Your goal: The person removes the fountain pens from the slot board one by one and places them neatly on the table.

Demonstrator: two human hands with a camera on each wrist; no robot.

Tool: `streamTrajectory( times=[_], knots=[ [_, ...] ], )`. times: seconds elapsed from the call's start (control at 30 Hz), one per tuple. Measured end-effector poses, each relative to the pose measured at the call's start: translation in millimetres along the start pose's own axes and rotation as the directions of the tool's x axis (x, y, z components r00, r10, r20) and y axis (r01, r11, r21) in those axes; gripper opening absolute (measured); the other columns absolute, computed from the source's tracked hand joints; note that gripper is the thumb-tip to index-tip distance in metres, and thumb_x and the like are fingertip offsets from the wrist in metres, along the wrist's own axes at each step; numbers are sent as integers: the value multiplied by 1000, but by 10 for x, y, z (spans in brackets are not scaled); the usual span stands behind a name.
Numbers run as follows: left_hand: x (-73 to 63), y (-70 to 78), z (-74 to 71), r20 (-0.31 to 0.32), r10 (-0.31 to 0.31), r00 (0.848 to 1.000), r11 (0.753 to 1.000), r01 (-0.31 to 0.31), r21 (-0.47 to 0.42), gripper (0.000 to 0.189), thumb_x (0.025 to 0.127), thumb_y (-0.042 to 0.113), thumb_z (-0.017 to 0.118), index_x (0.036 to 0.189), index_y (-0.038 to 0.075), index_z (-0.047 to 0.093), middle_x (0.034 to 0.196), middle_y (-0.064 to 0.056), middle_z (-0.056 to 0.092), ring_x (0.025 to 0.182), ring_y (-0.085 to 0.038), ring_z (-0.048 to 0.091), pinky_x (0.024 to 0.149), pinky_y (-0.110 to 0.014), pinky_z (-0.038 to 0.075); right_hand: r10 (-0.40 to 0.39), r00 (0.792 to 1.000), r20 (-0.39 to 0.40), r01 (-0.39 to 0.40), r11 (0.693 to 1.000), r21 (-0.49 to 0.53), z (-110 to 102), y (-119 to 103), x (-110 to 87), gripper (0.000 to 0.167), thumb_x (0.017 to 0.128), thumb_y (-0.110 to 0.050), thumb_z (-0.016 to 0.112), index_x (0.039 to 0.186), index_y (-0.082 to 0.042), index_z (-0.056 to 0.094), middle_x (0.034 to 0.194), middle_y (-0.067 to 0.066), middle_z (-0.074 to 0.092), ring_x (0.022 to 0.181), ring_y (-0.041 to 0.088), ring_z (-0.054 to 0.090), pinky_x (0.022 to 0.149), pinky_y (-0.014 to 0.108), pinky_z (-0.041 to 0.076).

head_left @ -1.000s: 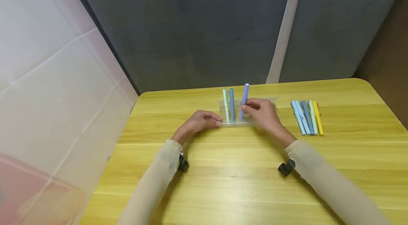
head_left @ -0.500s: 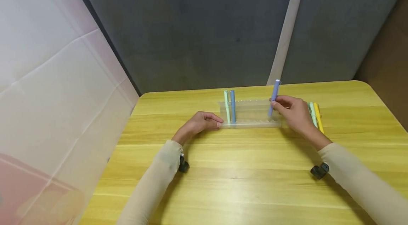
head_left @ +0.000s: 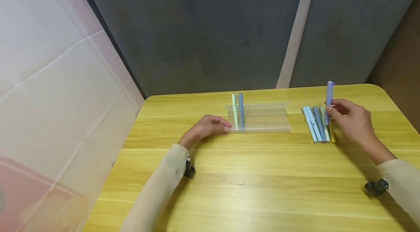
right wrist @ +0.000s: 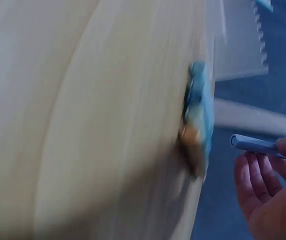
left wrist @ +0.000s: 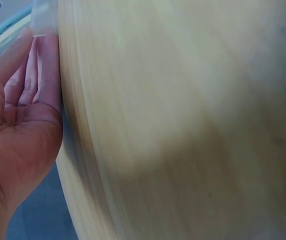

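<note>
While fingers [head_left: 343, 103] pinch 1 purple pen [head_left: 329, 94], axis near-upright, clip end [head_left: 329, 85] up

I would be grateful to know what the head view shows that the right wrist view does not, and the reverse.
Head only: the left grip at the end of the rack, the sleeves, and the standing pens in full.
Right wrist only: the lower end face of the lavender pen.
Both: that pen in the right grip, the lying pens, the rack and the table.
</note>
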State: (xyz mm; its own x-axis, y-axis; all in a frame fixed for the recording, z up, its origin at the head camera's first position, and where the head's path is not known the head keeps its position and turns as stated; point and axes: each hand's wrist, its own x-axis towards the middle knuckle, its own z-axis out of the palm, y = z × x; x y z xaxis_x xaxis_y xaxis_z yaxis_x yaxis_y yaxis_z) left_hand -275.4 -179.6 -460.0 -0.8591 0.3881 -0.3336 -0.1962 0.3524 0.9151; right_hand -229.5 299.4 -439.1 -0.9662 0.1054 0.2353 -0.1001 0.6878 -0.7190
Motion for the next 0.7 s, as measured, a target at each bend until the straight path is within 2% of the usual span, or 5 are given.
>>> streamTrajectory(
  times=[0.13,0.27,0.4,0.5,0.7],
  knots=[
    [-1,-8,-5,-7,0,1000,1000,0,0,19,98,7,75,117,3,79,111,-9,81,94,-14,77,93,-31,64,13,1000,-18,-14,997,-75,-148,198,2,43,103,-37,69,130,-5,71,76,-45,50,70,-23,47,61,15,39],
    [9,-22,-2,-8,3,1000,1000,-3,-8,20,97,7,76,117,3,79,110,-9,81,94,-13,77,93,-31,64,25,999,22,-21,986,-166,-225,330,-20,41,102,-34,69,128,-3,70,80,-15,67,66,-10,47,56,23,39],
    [8,-28,0,-8,8,1000,1000,-8,-13,21,97,7,76,117,2,79,110,-9,81,94,-13,77,93,-31,64,56,992,113,-29,974,-224,-244,397,-39,40,102,-33,66,124,1,69,92,16,73,66,6,51,54,27,40],
    [6,-24,0,-6,13,1000,1000,-13,-17,21,98,6,75,118,1,78,111,-10,81,94,-14,77,94,-32,64,79,981,179,-33,968,-247,-245,419,-49,43,102,-34,69,123,4,69,95,22,75,69,12,56,56,26,41],
    [-5,-10,2,-5,13,1000,1000,-13,-14,20,98,6,75,118,2,78,110,-10,81,94,-13,77,93,-31,64,122,965,234,-61,965,-255,-230,417,-73,50,101,-37,71,121,9,69,86,15,77,66,13,62,56,26,44]
  ],
)
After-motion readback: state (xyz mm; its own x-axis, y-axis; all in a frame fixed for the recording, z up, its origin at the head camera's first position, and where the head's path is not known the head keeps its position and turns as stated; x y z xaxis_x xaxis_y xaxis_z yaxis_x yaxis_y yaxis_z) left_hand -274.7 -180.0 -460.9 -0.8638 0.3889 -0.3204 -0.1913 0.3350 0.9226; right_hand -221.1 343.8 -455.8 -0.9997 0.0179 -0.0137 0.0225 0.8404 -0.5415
